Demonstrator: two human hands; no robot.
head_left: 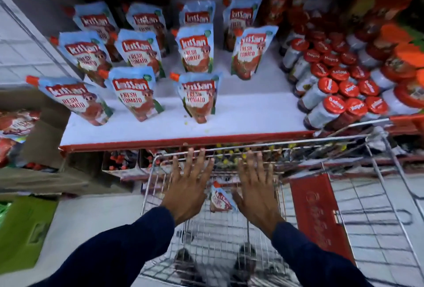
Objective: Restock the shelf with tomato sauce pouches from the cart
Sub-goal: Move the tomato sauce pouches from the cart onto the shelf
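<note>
Several blue-and-red tomato sauce pouches point(198, 97) stand upright in rows on the white shelf point(241, 117) with its red front edge. Below it is the wire cart point(378, 167), and one pouch point(220, 199) lies in its basket. My left hand point(188, 186) and my right hand point(257, 190) hover over the cart with fingers spread, one on each side of that pouch. Neither hand holds anything. The hands hide part of the lying pouch.
Red-capped jars point(330, 87) crowd the shelf's right side. A cardboard box point(46, 140) with more packets sits at the left, and a green crate point(23, 229) is on the floor below it. A red flap point(316, 218) hangs in the cart. The lower shelf holds small bottles point(119, 160).
</note>
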